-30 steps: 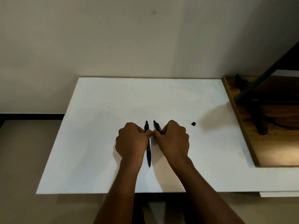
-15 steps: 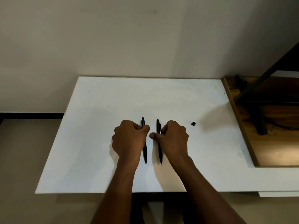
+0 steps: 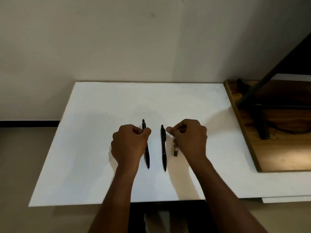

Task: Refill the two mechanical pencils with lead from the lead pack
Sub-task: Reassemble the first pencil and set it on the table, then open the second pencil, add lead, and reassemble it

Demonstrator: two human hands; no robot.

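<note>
Two black mechanical pencils lie side by side on the white board (image 3: 101,148), tips toward me. My left hand (image 3: 129,145) is closed around the upper part of the left pencil (image 3: 147,157), which rests on the board. The right pencil (image 3: 163,145) lies free, touched by neither hand. My right hand (image 3: 190,140) hovers just right of it with fingers curled and thumb and forefinger close together. A small brown lead pack (image 3: 175,151) shows under the thumb side of that hand, its upper end hidden. I cannot tell whether the hand grips it.
The white board lies against a plain wall. A wooden tabletop (image 3: 277,148) adjoins it on the right, with a dark metal stand (image 3: 259,121) on it. Floor shows to the left and below the board's near edge.
The pencils were spread apart and laid parallel. My right hand let go of the right pencil and moved right, which uncovered the lead pack and hid the small black piece seen earlier.
</note>
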